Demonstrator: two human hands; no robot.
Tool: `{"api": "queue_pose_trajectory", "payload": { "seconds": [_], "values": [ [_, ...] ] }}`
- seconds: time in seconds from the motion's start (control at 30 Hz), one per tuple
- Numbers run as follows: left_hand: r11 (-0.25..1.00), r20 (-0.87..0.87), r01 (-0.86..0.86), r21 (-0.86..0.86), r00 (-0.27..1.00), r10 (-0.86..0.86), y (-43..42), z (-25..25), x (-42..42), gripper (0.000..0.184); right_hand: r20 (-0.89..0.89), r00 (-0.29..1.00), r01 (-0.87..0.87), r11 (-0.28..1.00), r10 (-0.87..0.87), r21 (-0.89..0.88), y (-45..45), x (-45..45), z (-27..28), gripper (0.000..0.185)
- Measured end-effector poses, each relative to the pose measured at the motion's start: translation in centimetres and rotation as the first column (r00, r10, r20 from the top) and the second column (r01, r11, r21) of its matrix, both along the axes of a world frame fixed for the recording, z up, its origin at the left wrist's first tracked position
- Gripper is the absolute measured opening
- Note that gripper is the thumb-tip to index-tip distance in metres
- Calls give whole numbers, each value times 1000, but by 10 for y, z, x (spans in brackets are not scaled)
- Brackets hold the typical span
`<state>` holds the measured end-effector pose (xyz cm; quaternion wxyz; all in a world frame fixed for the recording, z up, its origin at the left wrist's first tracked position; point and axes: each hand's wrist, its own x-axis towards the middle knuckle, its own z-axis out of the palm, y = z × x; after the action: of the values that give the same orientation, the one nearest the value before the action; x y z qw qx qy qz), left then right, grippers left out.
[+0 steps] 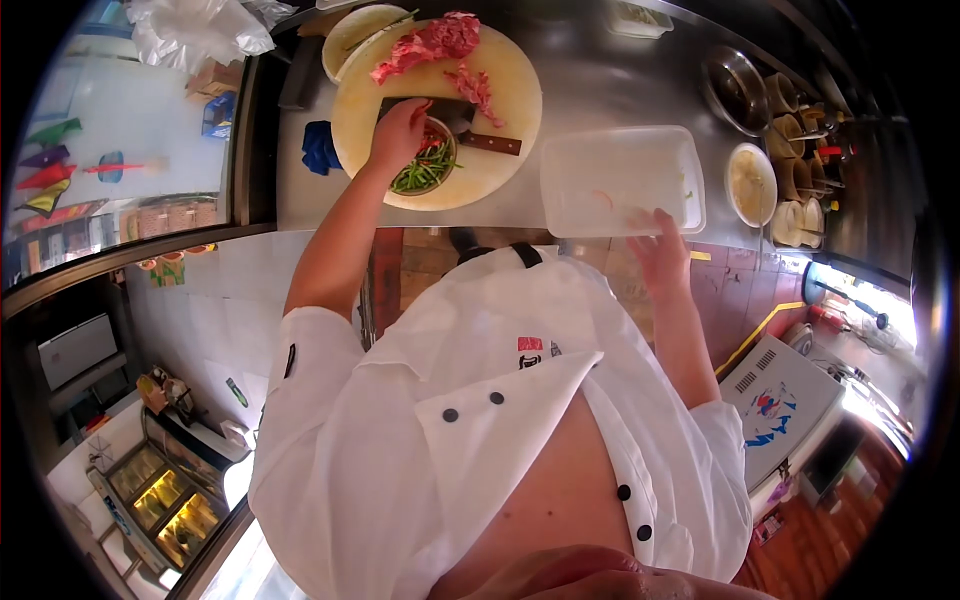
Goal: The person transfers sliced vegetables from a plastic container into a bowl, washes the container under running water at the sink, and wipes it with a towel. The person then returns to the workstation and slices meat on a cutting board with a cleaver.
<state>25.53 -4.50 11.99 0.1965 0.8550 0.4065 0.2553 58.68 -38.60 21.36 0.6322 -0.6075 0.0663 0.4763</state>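
Note:
My left hand (400, 132) is closed, with its bunched fingers at the rim of a round bowl (457, 166). Red pepper strips (428, 104) show at its fingertips. Green strips (415, 178) and some red ones fill the bowl, which stands on a round cutting board (510, 90). Behind it lies a cleaver (492, 143) with a wooden handle, its blade partly hidden. Raw red meat (435, 45) and smaller meat pieces (478, 92) rest farther back. My right hand (660, 255), slightly blurred, grips the near edge of a translucent plastic container (620, 175) holding a few scraps.
A pale dish (345, 40) sits behind the board, and a dark blue cloth (320, 148) lies left of it. On the right are a metal bowl (735, 90), a white bowl (750, 185) and several small containers (790, 135). Another clear tub (640, 18) stands at the back.

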Motion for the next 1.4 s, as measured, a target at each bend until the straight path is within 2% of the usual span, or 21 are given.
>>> {"api": "queue_pose_trajectory", "payload": {
  "seconds": [0.07, 0.2, 0.23, 0.33, 0.4, 0.47, 0.5, 0.53, 0.6, 0.63, 0.77, 0.83, 0.87, 0.93, 0.97, 1.03, 1.07, 1.17, 1.23, 1.3, 1.4],
  "values": [
    [980, 108, -35, -197, 992, 58, -6, 4, -19, 24, -7, 1000, -2, 1000, 2, 14, 3, 0, -1, 45],
    [948, 67, -164, -272, 980, 188, -21, -2, -59, 18, -9, 999, -46, 999, 46, 6, 13, -2, 5, 44],
    [941, 151, -190, -281, 959, 239, -25, -6, -64, 14, -13, 998, -59, 998, 59, 3, 16, -4, 5, 43],
    [931, 150, -205, -300, 954, 259, -38, -3, -75, 13, -17, 997, -82, 997, 82, 0, 28, -7, 2, 42],
    [943, 204, -173, -286, 950, 236, -44, -8, -73, 15, -12, 994, -106, 994, 106, 4, 35, -10, 3, 42],
    [989, 233, -147, -15, 961, 147, -57, -2, -60, 20, -5, 992, -129, 992, 129, 6, 41, -12, 5, 41],
    [993, 175, -117, -22, 977, 119, -63, -4, -59, 33, -3, 991, -134, 991, 134, 7, 43, -12, 6, 41],
    [993, 175, -120, -22, 977, 122, -65, -7, -55, 33, 0, 991, -137, 991, 137, 9, 45, -12, 7, 40],
    [970, -141, -140, 199, 975, 169, -76, -10, -41, 48, -1, 990, -142, 990, 142, 10, 49, -13, 8, 40],
    [970, -264, -146, 196, 945, 196, -80, -20, -40, 62, -1, 990, -144, 990, 144, 12, 50, -14, 8, 41],
    [960, -375, -103, 259, 906, 198, -77, -21, -40, 61, 4, 986, -166, 986, 166, 14, 51, -13, 10, 42],
    [977, -268, -202, 71, 939, 214, -75, -9, -48, 54, -5, 990, -140, 990, 140, 9, 49, -13, 13, 44],
    [977, -271, -201, 73, 939, 213, -73, -8, -56, 54, -8, 990, -139, 990, 139, 12, 47, -11, 10, 44],
    [937, 101, -272, -221, 949, 299, -66, -9, -77, 46, -4, 992, -124, 992, 124, 12, 42, -6, 4, 44],
    [938, 100, -269, -219, 950, 295, -65, -11, -88, 46, -6, 993, -120, 993, 121, 14, 40, -5, 4, 44],
    [785, 203, -437, -439, 803, 560, -71, -12, -101, 35, -32, 996, -81, 997, 81, 2, 39, -3, 6, 43],
    [786, 203, -435, -438, 805, 558, -76, -15, -103, 35, -32, 996, -78, 997, 78, 2, 38, -1, 3, 43],
    [831, 177, -487, -270, 823, 540, -94, 1, -92, 24, -46, 998, -49, 998, 50, 40, 33, 4, -6, 43],
    [971, 58, -214, 109, 976, 209, -103, 25, -65, 19, -40, 998, -44, 998, 46, 45, 35, 7, -8, 43],
    [988, -29, -41, 151, 999, 46, -111, 41, -34, 24, -39, 998, -49, 997, 51, 54, 43, 3, -3, 43],
    [974, -144, 12, 228, 989, 21, -110, 28, 2, 26, -56, 996, -66, 996, 69, 55, 55, -1, 3, 42]
  ]
}}
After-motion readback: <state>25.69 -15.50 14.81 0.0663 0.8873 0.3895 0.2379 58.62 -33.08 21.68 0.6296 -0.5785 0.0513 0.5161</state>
